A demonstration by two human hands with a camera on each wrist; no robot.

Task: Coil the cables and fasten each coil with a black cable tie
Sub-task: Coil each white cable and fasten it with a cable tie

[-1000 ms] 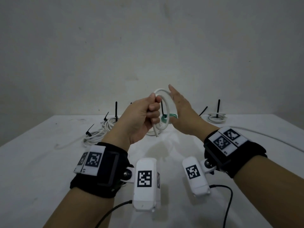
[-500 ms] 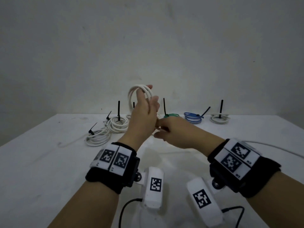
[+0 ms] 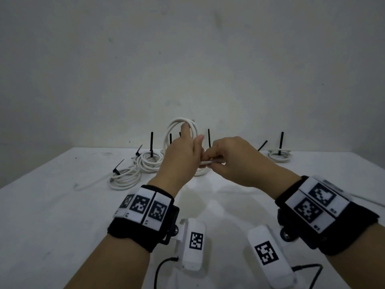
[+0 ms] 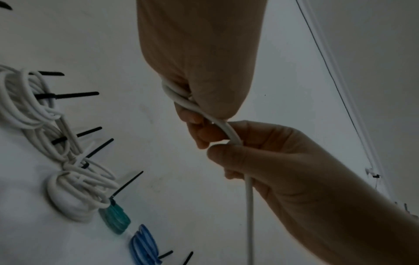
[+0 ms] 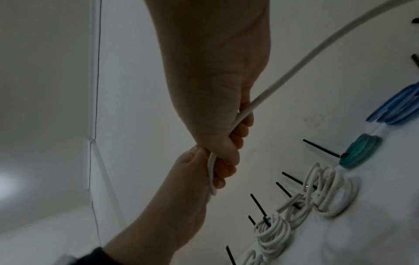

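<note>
My left hand (image 3: 190,148) is raised over the table's middle and grips a white cable coil (image 3: 177,126), whose loops stand up above the fingers. From below, the left fingers (image 4: 192,118) curl round two strands of the white cable (image 4: 181,100). My right hand (image 3: 214,158) is right beside it, knuckles up, and pinches the strand (image 3: 211,162) leaving the coil. The free cable (image 5: 285,75) runs out of the right fist (image 5: 226,147) and away to the right. No black tie is on this coil.
Tied white coils (image 3: 149,161) (image 3: 125,178) with upright black tie tails (image 3: 151,142) lie at the back left. Another white coil (image 3: 279,156) sits at the back right. A green coil (image 4: 115,218) and a blue coil (image 4: 145,247) lie between them. The wall stands close behind the table.
The left hand turned from a fist to an upright hold with the coil loops above it. The right hand, flat and open a second ago, has come under and closed on the strand.
</note>
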